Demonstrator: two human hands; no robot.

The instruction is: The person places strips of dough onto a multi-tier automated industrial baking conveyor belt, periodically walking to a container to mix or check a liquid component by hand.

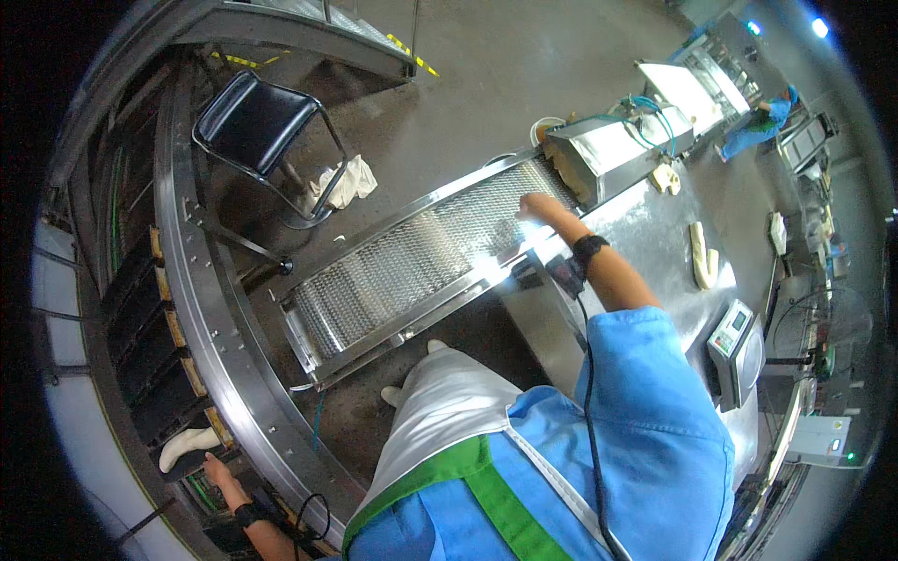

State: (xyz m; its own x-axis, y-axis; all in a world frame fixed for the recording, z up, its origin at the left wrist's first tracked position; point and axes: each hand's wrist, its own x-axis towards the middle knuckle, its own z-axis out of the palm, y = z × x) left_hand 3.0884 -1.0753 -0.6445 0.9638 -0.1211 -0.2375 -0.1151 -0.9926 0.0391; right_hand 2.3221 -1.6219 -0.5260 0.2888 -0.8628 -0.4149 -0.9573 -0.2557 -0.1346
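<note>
Blue sleeve [645,393] and white apron [440,411] fill the near foreground, and from them the right hand [541,208] reaches out flat, fingers together, onto the far end of the mesh conveyor [412,262], whose long axis runs from lower left up to the steel housing [608,150] just beyond the fingertips. Low at the left, the left hand [217,467] stretches toward a pale dough piece [187,447] lying on a dark tray [164,411] in the curved rack, the dough just beyond and left of its fingers; whether they touch it I cannot tell. More dough [702,254] lies on the desk [655,234], right of the right hand.
</note>
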